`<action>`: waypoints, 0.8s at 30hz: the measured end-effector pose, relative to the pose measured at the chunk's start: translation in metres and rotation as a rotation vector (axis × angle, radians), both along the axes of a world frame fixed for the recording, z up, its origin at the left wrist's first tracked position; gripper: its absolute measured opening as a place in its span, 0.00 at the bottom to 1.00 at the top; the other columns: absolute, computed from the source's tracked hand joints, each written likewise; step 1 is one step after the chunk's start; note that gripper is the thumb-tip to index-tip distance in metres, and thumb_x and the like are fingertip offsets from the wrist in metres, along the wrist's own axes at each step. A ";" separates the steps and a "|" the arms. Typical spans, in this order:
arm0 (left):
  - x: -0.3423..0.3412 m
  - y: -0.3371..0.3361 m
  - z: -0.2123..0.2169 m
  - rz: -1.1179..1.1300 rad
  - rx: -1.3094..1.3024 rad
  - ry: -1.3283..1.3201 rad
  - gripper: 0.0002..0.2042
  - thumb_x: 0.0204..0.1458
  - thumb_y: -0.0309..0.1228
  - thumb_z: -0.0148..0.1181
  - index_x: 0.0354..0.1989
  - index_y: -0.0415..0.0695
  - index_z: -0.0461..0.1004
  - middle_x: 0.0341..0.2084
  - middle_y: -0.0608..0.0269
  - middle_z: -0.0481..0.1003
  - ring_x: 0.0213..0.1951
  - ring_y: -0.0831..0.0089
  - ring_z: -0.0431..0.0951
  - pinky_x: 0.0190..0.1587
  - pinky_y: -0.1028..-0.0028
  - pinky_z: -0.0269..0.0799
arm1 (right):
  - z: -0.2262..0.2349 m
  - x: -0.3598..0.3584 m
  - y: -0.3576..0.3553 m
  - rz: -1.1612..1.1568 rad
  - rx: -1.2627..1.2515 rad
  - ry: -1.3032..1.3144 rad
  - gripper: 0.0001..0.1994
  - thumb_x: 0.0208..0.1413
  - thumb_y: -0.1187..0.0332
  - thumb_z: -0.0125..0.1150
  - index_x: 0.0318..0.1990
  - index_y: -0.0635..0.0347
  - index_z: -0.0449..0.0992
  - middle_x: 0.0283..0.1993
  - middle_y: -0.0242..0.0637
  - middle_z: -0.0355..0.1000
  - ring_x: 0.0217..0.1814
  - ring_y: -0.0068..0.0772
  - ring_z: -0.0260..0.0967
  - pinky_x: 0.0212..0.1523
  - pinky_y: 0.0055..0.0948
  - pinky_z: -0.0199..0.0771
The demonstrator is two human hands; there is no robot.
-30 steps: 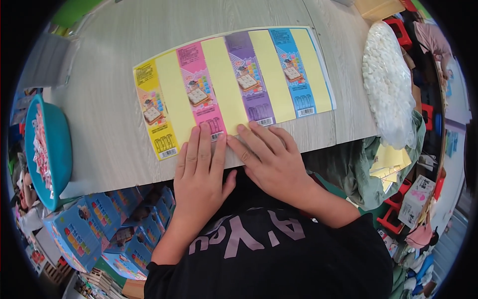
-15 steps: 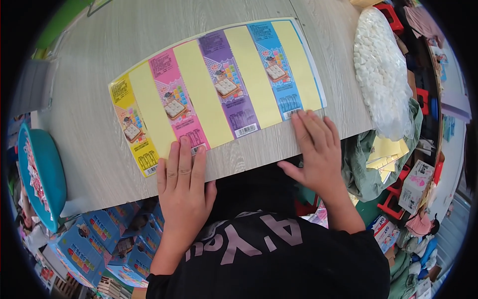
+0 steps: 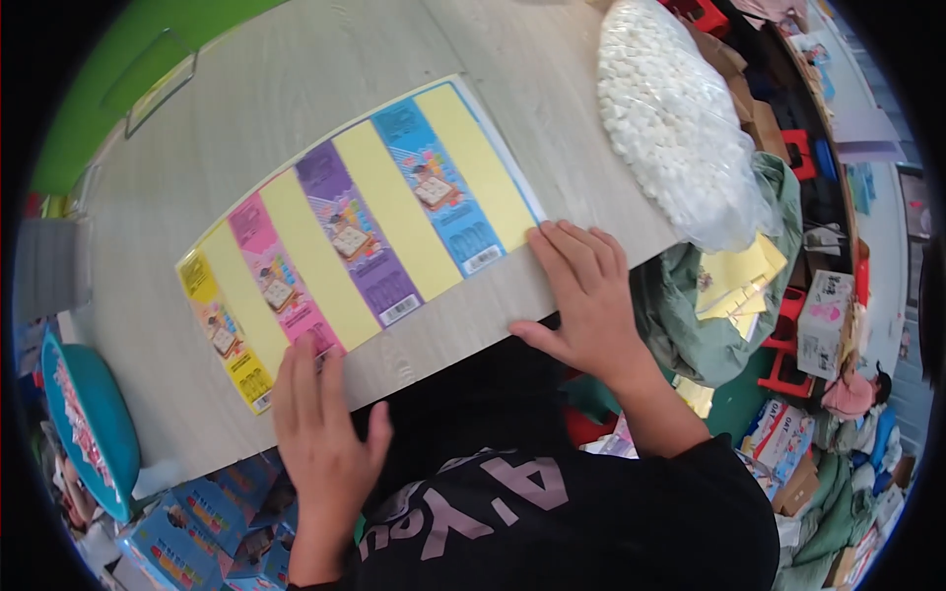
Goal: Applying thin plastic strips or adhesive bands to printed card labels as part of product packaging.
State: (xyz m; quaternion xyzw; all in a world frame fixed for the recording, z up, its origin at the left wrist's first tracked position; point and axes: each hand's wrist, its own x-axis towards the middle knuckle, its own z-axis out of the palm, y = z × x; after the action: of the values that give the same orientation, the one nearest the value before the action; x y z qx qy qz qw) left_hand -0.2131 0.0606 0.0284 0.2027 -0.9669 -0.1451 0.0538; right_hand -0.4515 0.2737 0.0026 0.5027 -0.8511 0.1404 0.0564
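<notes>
A label sheet (image 3: 389,187) lies on the wooden table, its pale yellow backing showing between printed strips. The strips are a yellow label (image 3: 225,335), a pink label (image 3: 276,276), a purple label (image 3: 347,227) and a blue label (image 3: 432,182). My left hand (image 3: 320,419) rests with fingers stretched at the sheet's near edge, fingertips over the lower end of the pink label. My right hand (image 3: 589,295) lies by the near right corner, fingers extended and thumb apart. Neither hand grips anything.
A clear bag of small white pieces (image 3: 680,128) lies on the table's right side. Beyond the edge hangs a green sack (image 3: 680,335) with yellow sheets. At left stands a teal basin (image 3: 103,433) of small wrapped pieces; blue boxes (image 3: 177,542) sit below the table.
The view has turned, so sheet and table appear further left and more tilted. My right fingertips have shifted off the blue label toward the sheet's right corner; my left hand stays by the pink label.
</notes>
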 end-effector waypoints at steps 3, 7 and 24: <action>-0.030 0.020 0.002 -0.171 -0.003 0.113 0.37 0.48 0.38 0.72 0.68 0.37 0.68 0.70 0.40 0.65 0.71 0.40 0.63 0.72 0.46 0.59 | -0.001 0.001 0.005 0.023 -0.047 0.008 0.41 0.52 0.39 0.67 0.65 0.61 0.75 0.66 0.44 0.70 0.71 0.52 0.63 0.71 0.55 0.59; -0.080 0.048 -0.016 -0.338 0.111 0.089 0.42 0.50 0.44 0.71 0.73 0.39 0.63 0.74 0.37 0.59 0.76 0.40 0.56 0.75 0.47 0.53 | -0.009 0.022 0.001 0.077 -0.098 -0.061 0.31 0.49 0.49 0.73 0.60 0.55 0.80 0.61 0.37 0.72 0.67 0.48 0.65 0.68 0.54 0.62; 0.001 0.005 -0.022 -0.117 0.052 -0.183 0.45 0.55 0.48 0.67 0.76 0.38 0.56 0.77 0.40 0.53 0.78 0.44 0.51 0.77 0.48 0.45 | -0.002 0.029 0.001 0.030 -0.019 -0.076 0.26 0.51 0.63 0.72 0.60 0.54 0.81 0.60 0.35 0.75 0.67 0.44 0.67 0.70 0.53 0.59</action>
State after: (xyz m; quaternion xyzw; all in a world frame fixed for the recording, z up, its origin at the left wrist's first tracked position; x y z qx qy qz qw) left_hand -0.2120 0.0651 0.0066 0.1599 -0.9738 -0.1539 -0.0487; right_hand -0.4225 0.2742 0.0007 0.5092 -0.8436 0.1683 0.0268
